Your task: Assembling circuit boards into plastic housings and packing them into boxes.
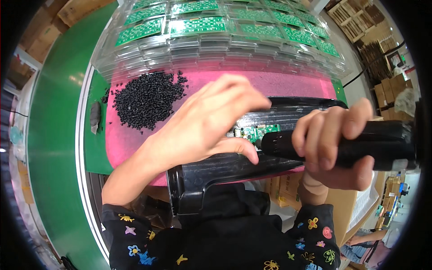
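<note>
My right hand (333,139) is wrapped round a black electric screwdriver (378,139), held almost level. Its nose reaches a small green circuit board (255,133) that lies inside a long black plastic housing (216,168). Over the left part of the board hovers my left hand (211,117), blurred by motion. Its thumb is spread away from the fingers, and nothing shows between them. The screwdriver's very tip and the left end of the board are partly hidden by the thumb and the tool's nose.
A pile of small black screws (146,100) lies on the pink mat (202,78) at the left. Stacked clear plastic trays (216,49) with green circuit boards stand at the back. Left of the mat is a dark grey wrapped piece (95,116). Another person (375,245) is at the lower right.
</note>
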Motion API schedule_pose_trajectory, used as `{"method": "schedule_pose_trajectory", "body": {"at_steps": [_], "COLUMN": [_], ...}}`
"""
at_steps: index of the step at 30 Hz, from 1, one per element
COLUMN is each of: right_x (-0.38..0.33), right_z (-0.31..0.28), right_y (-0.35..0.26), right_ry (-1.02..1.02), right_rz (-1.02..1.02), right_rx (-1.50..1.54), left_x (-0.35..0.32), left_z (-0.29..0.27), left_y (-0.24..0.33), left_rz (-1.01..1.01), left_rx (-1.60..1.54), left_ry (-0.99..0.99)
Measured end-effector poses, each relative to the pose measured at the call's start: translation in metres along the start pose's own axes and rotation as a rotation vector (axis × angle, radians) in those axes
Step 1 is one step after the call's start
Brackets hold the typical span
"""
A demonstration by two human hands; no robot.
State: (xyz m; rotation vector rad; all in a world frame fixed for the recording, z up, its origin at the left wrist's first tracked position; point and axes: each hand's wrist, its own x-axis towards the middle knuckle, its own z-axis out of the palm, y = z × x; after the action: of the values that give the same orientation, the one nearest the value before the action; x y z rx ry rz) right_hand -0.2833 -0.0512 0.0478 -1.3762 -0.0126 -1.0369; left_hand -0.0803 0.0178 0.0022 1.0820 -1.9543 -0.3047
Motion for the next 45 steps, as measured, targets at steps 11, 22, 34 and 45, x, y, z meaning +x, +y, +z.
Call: {"method": "schedule_pose_trajectory", "body": {"at_steps": [11, 22, 34, 45], "right_x": [-0.01, -0.007, -0.016, 0.029], "right_z": [0.016, 0.023, 0.014, -0.034], "right_y": [0.014, 0.0, 0.033, 0.011], "right_ry": [0.039, -0.214, -0.15, 0.605], "right_rz": [0.208, 0.378, 0.239, 0.376], "right_rx": [-0.063, -0.07, 0.143, 0.4], "left_x": [-0.006, -0.005, -0.005, -0.004], "left_z": [-0.004, -0.001, -0.004, 0.005], "left_y": [-0.02, -0.006, -0.004, 0.005], "left_rz": [0.036, -0.082, -0.226, -0.266], "left_rx": [0.02, 0.266, 0.318, 0.442], "left_ry": [0.327, 0.182, -0.011, -0.179]}}
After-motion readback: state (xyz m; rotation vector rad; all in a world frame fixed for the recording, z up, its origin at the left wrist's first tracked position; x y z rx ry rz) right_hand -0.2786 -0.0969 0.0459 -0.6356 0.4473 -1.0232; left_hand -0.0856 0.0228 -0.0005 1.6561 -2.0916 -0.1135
